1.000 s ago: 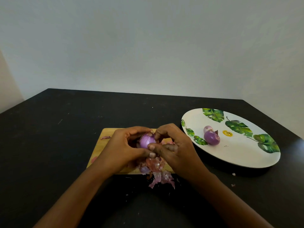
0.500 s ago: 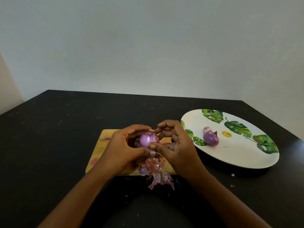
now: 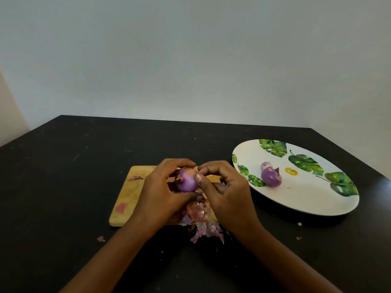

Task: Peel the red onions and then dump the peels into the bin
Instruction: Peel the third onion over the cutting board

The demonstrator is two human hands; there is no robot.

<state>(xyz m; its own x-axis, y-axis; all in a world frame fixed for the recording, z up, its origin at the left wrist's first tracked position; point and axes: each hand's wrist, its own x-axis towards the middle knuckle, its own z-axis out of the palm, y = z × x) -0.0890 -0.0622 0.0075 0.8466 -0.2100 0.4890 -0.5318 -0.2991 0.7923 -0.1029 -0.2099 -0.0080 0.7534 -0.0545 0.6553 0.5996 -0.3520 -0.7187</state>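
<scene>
Above the middle of the cutting board (image 3: 131, 197), the onion (image 3: 187, 180) sits in the left hand (image 3: 160, 191), whose fingers curl round it. The right hand (image 3: 224, 187), over the board's right end, pinches the brownish skin at the onion's top with thumb and forefinger. The onion lies just left of those fingertips and touches them. Its longer axis is roughly upright, with a ragged tuft toward the left palm. The next strip probably pulls right and down toward the peels (image 3: 203, 220) heaped at the board's near edge. No bin is in sight.
</scene>
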